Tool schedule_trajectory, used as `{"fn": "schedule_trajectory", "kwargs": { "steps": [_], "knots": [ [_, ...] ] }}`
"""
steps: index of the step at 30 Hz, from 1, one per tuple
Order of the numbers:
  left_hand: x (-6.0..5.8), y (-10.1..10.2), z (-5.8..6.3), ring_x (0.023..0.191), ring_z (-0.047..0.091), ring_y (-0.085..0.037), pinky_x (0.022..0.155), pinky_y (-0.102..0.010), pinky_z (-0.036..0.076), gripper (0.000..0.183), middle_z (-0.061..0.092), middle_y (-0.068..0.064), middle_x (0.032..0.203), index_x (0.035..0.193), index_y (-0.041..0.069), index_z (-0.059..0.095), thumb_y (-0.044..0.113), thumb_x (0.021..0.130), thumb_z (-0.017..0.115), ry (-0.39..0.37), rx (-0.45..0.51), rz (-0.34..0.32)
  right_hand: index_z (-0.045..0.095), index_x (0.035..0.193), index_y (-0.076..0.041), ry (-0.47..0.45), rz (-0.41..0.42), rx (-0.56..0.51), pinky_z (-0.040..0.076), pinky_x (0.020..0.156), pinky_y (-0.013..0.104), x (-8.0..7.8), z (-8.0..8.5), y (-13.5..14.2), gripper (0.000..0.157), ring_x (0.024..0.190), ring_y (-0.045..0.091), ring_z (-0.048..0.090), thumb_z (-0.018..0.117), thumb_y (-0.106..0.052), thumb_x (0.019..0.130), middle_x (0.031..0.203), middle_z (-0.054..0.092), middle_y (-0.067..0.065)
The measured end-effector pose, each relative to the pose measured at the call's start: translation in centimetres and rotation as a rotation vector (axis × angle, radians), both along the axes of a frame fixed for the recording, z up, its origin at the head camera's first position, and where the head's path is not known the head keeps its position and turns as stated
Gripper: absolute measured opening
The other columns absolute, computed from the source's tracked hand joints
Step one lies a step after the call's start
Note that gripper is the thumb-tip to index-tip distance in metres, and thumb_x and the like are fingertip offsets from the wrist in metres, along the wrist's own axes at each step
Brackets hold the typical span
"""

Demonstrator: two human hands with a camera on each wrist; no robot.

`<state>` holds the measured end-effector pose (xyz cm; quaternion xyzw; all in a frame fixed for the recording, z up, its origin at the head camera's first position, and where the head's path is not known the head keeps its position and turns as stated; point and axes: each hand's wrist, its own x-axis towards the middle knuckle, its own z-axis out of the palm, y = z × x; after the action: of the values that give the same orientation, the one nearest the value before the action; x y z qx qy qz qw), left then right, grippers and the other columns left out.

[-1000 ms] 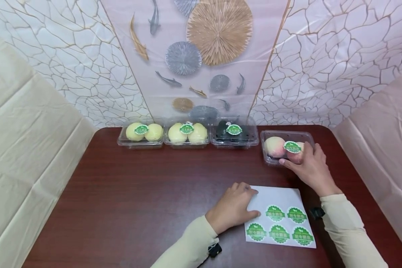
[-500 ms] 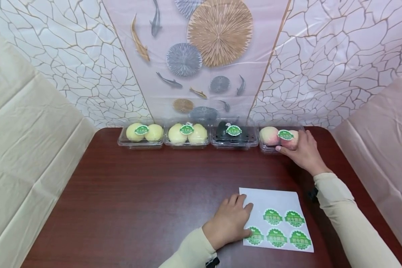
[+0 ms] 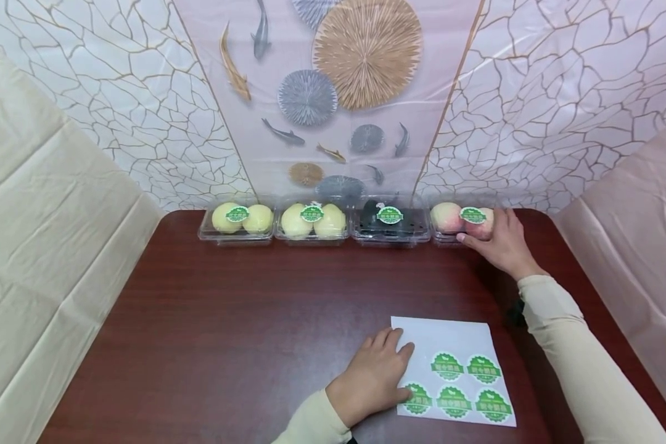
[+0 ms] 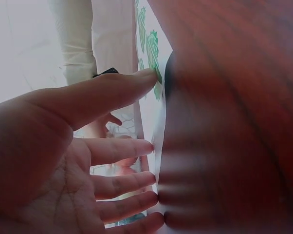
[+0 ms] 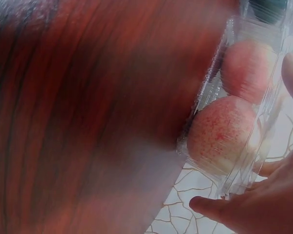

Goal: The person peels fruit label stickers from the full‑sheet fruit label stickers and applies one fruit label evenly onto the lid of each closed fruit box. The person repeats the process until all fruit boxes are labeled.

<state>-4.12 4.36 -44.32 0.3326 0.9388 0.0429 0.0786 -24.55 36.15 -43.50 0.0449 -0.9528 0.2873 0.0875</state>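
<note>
At the right end of a row of packs, a clear plastic box (image 3: pixel 448 239) holds two pink-and-yellow peaches (image 5: pixel 224 134). A green label (image 3: pixel 473 214) lies on its lid. My right hand (image 3: pixel 502 245) grips the box's right end, thumb at the front and other fingers toward the far side. Nearer the front, my left hand (image 3: pixel 368 377) rests on the left edge of a white sheet (image 3: pixel 441 336) bearing several round green stickers (image 3: pixel 454 401). Its thumb lies by the lower left sticker, and its fingers are spread and hold nothing.
Left of the peaches stand a box of dark produce (image 3: pixel 390 235) and two boxes of yellow-green round fruit (image 3: pixel 312 237) (image 3: pixel 235 235), all labelled. A patterned backdrop (image 3: pixel 305 142) rises behind the dark red table (image 3: pixel 244 333); cloth walls flank it.
My right hand has pushed the peach box back and left into line beside the dark box. My left hand and the sticker sheet have slid slightly left and nearer.
</note>
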Motion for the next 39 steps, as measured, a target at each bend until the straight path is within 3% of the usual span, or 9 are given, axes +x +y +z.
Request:
{"fn": "schedule_trajectory", "kwargs": {
  "steps": [5, 8, 14, 16, 19, 23, 26, 32, 39],
  "knots": [
    [0.3, -0.4, 0.1, 0.14, 0.047, -0.023, 0.105, -0.038, 0.048, 0.074, 0.05, -0.008, 0.153, 0.146, 0.018, 0.062, 0.054, 0.085, 0.085, -0.035, 0.014, 0.011, 0.012, 0.16, 0.014, 0.001, -0.103, -0.005, 0.015, 0.12, 0.076, 2.4, 0.8, -0.7, 0.104, 0.152, 0.063, 0.004, 0.077, -0.037, 0.096, 0.161, 0.009, 0.046],
    [0.5, -0.9, 0.0, 0.142, 0.047, -0.024, 0.107, -0.038, 0.048, 0.074, 0.051, -0.01, 0.153, 0.146, 0.017, 0.062, 0.052, 0.085, 0.086, -0.03, 0.027, 0.019, 0.018, 0.158, 0.016, -0.008, -0.133, 0.032, 0.024, 0.114, 0.078, 5.6, 2.3, -1.8, 0.093, 0.147, 0.065, 0.015, 0.071, -0.035, 0.101, 0.156, 0.018, 0.049],
    [0.9, -2.6, -0.4, 0.143, 0.049, -0.027, 0.108, -0.043, 0.048, 0.071, 0.053, -0.013, 0.154, 0.142, 0.014, 0.065, 0.046, 0.083, 0.088, -0.018, 0.08, 0.072, 0.039, 0.151, 0.015, -0.177, 0.071, 0.129, 0.039, 0.101, 0.076, 12.3, 5.0, -4.2, 0.075, 0.126, 0.063, 0.047, 0.065, -0.039, 0.106, 0.138, 0.049, 0.044],
    [1.0, -3.3, -0.5, 0.143, 0.05, -0.028, 0.108, -0.044, 0.048, 0.071, 0.053, -0.015, 0.154, 0.142, 0.013, 0.065, 0.044, 0.082, 0.089, -0.022, 0.093, 0.092, 0.046, 0.147, 0.013, -0.184, 0.13, 0.123, 0.042, 0.1, 0.074, 14.6, 4.6, -5.2, 0.069, 0.125, 0.058, 0.052, 0.068, -0.036, 0.104, 0.136, 0.055, 0.039],
    [1.1, -4.3, -0.5, 0.143, 0.051, -0.029, 0.109, -0.046, 0.047, 0.071, 0.054, -0.016, 0.154, 0.141, 0.011, 0.066, 0.042, 0.082, 0.089, -0.036, 0.11, 0.123, 0.057, 0.14, 0.008, -0.116, 0.18, 0.121, 0.046, 0.098, 0.07, 17.8, 3.0, -7.2, 0.057, 0.119, 0.052, 0.059, 0.076, -0.028, 0.099, 0.128, 0.063, 0.031],
    [1.0, -5.7, -0.6, 0.142, 0.052, -0.03, 0.11, -0.049, 0.047, 0.069, 0.054, -0.017, 0.154, 0.14, 0.009, 0.066, 0.036, 0.081, 0.089, -0.051, 0.142, 0.162, 0.068, 0.129, 0.0, -0.028, 0.223, 0.151, 0.053, 0.092, 0.06, 20.9, 0.5, -10.1, 0.05, 0.109, 0.04, 0.063, 0.086, -0.022, 0.089, 0.121, 0.067, 0.019],
    [0.7, -6.7, -0.7, 0.141, 0.052, -0.031, 0.108, -0.049, 0.048, 0.067, 0.055, -0.017, 0.153, 0.139, 0.008, 0.067, 0.03, 0.079, 0.088, -0.042, 0.17, 0.19, 0.069, 0.128, -0.004, -0.049, 0.238, 0.202, 0.055, 0.089, 0.058, 21.9, -0.9, -12.0, 0.053, 0.11, 0.037, 0.062, 0.09, -0.026, 0.085, 0.125, 0.065, 0.017],
    [0.7, -8.0, -1.2, 0.141, 0.052, -0.033, 0.106, -0.056, 0.049, 0.061, 0.053, -0.018, 0.154, 0.139, 0.009, 0.066, 0.022, 0.082, 0.084, -0.059, 0.253, 0.232, 0.064, 0.14, -0.013, -0.208, 0.244, 0.328, 0.051, 0.09, 0.068, 22.9, -2.0, -14.2, 0.068, 0.129, 0.042, 0.053, 0.09, -0.04, 0.084, 0.149, 0.055, 0.019],
    [0.9, -8.9, -1.8, 0.131, 0.059, -0.04, 0.104, -0.06, 0.05, 0.046, 0.058, -0.022, 0.146, 0.133, 0.007, 0.07, 0.014, 0.088, 0.08, -0.04, 0.474, 0.297, 0.063, 0.145, -0.018, -0.333, 0.241, 0.368, 0.041, 0.098, 0.077, 22.9, -2.4, -14.1, 0.062, 0.137, 0.045, 0.048, 0.084, -0.038, 0.09, 0.153, 0.052, 0.016]
  ]
}}
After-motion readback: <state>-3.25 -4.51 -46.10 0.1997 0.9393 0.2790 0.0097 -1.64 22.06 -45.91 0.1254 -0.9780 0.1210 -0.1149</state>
